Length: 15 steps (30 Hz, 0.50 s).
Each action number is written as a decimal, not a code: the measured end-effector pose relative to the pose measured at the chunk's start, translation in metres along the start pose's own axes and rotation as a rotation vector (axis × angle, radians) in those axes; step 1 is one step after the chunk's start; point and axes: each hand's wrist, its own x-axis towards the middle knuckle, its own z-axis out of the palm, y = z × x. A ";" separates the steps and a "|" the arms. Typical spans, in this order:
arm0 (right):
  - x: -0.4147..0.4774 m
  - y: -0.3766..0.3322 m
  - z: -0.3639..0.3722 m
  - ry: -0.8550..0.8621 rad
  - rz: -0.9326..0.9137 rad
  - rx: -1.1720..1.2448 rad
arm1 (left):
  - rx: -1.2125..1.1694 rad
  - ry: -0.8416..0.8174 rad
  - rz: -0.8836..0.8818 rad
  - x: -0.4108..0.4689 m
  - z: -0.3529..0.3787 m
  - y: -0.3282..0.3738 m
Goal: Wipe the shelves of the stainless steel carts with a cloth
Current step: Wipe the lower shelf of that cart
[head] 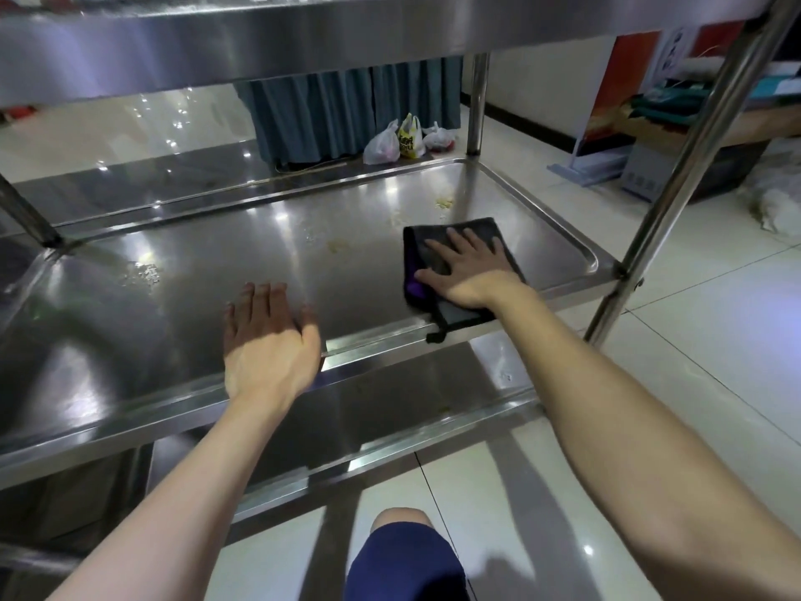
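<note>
We look out over a glossy pale tiled floor (715, 340) that throws back small bright spots of light. At the far side a teal pleated fabric skirt (329, 110) hangs down to the tiles. Just beside its foot sit a white plastic bag (383, 145), a yellow printed plastic bag (411, 134) and a second white bag with something red inside (440, 138). To our right a cream wall (542, 80) with a dark skirting board (542, 130) runs to a red-orange standing banner (624, 80). A white fluffy heap (776, 206) lies on the tiles nearby.
</note>
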 end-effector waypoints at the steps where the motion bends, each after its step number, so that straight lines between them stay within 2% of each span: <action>1: -0.006 -0.019 0.004 -0.020 -0.042 -0.008 | -0.006 -0.002 -0.003 0.000 -0.001 0.000; 4: -0.025 -0.049 0.014 -0.025 -0.122 -0.003 | -0.025 0.011 -0.010 -0.002 -0.005 0.002; 8: -0.043 -0.023 0.006 -0.010 -0.188 0.038 | -0.070 0.001 -0.052 -0.005 -0.010 0.003; 10: -0.047 0.021 -0.004 0.007 -0.110 0.034 | -0.081 -0.012 -0.060 -0.005 -0.012 0.003; 13: -0.057 0.106 -0.018 0.056 0.114 0.003 | -0.098 -0.014 -0.054 -0.005 -0.014 0.005; 15: -0.060 0.136 -0.018 0.073 0.206 -0.039 | -0.097 -0.014 -0.055 -0.006 -0.014 0.007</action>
